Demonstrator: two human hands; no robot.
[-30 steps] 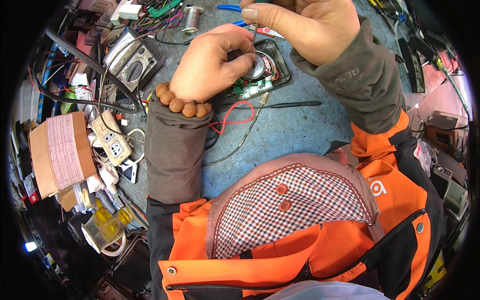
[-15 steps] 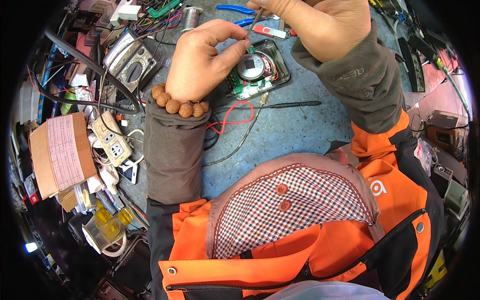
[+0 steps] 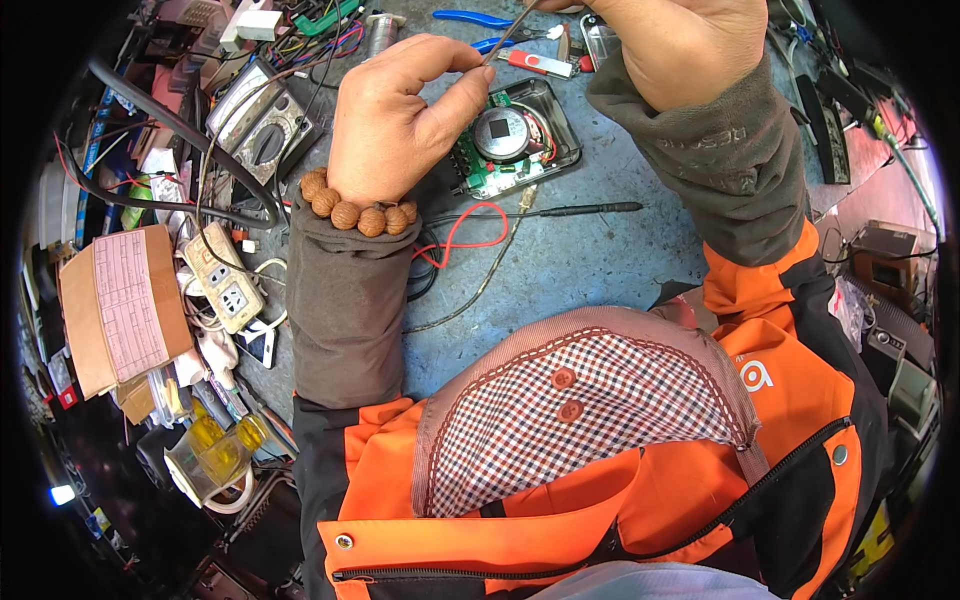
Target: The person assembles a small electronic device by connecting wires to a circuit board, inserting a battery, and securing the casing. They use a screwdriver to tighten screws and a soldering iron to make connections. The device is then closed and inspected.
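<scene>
My left hand (image 3: 392, 115), with a bead bracelet (image 3: 358, 215) at its wrist, pinches the lower end of a thin brownish-grey cord (image 3: 512, 38) between thumb and forefinger. From there the cord slants up to my right hand (image 3: 690, 50), whose fingers are closed round its upper part near the top edge of the picture. Those fingertips are partly cut off. Just right of my left hand lies an opened black device case (image 3: 567, 150), with a round silver speaker (image 3: 502, 133) and green circuit boards inside. My left hand is above the case's upper left side.
A multimeter (image 3: 268, 140) stands at the left, near a power strip (image 3: 222, 280) and a cardboard piece (image 3: 130, 310). Blue-handled pliers (image 3: 472, 18), a red-and-white USB stick (image 3: 538, 64) and a solder spool (image 3: 382, 36) lie at the back. A black probe (image 3: 590, 209) lies in front of the case.
Both hands have risen slightly away from the case, the left a little leftward and the right a little rightward, with the cord still between them. More of the case's upper part shows.
</scene>
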